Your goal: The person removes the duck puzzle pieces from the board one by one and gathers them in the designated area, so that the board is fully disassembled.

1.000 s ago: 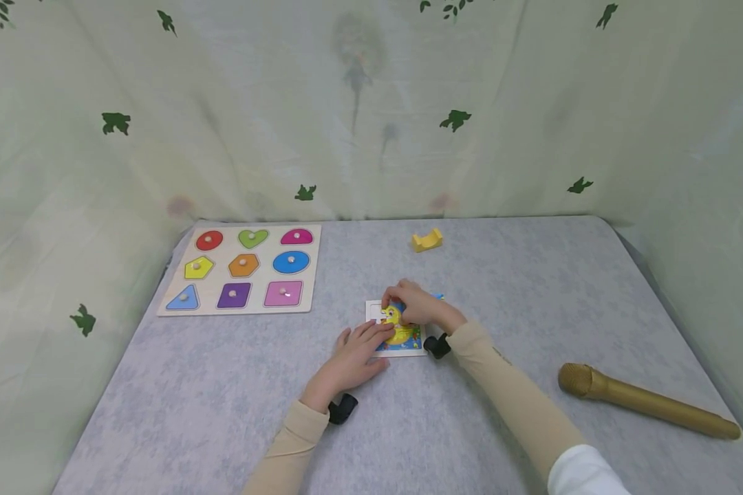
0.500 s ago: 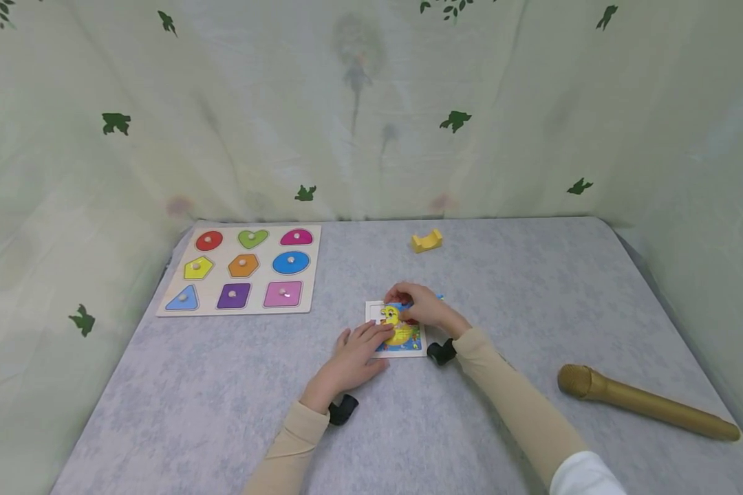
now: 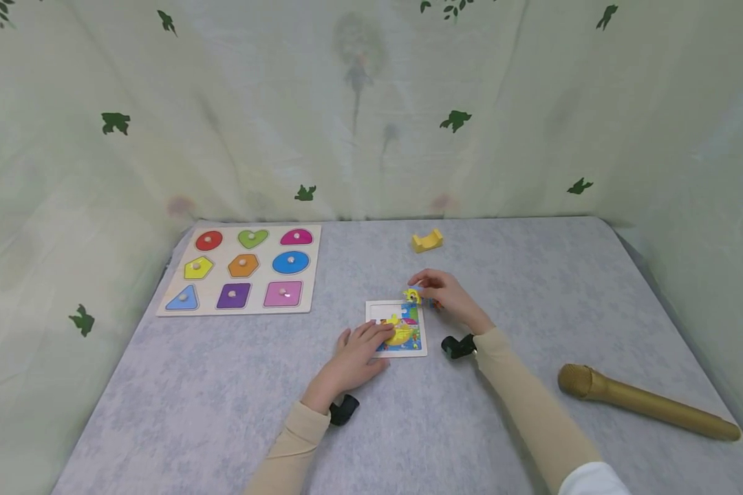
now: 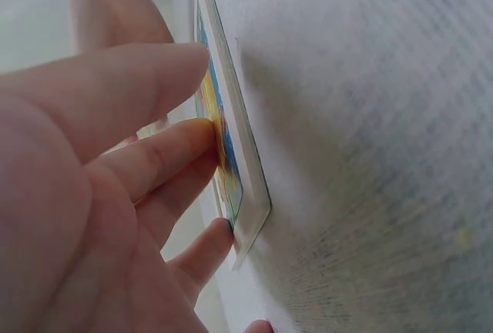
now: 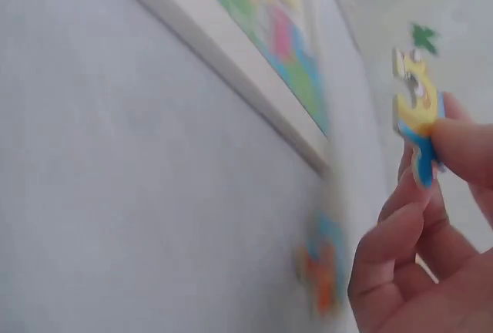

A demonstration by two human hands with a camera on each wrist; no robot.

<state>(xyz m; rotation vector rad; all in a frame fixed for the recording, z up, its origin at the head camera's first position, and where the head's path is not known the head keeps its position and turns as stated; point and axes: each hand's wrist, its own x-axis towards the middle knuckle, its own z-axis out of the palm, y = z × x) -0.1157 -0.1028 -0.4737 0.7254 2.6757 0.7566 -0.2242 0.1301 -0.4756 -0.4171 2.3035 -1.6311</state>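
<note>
My right hand (image 3: 450, 297) pinches a jigsaw piece (image 5: 420, 105) with a yellow duck's face and a blue edge between thumb and fingers, raised over the far right corner of a small white-framed jigsaw puzzle (image 3: 411, 355). Gaps show at the puzzle's upper left, and the yellow body of the picture lies in it. Across the puzzle's near left part rests my left hand (image 3: 349, 357), its fingertips (image 4: 202, 136) touching the picture. A second loose piece (image 5: 323, 267), blue and orange and blurred, lies on the table beside the frame, partly behind the right hand in the head view.
At the back left lies a wooden shape board (image 3: 317, 275) with knobbed colourful shapes. A yellow curved block (image 3: 427, 240) stands at the back. On the right is a gold microphone (image 3: 650, 402). A pale curtain (image 3: 371, 103) hangs behind the table.
My right hand has lifted the duck-face piece out of the puzzle and moved it right and away, baring part of the frame's bottom. The left hand has stayed put.
</note>
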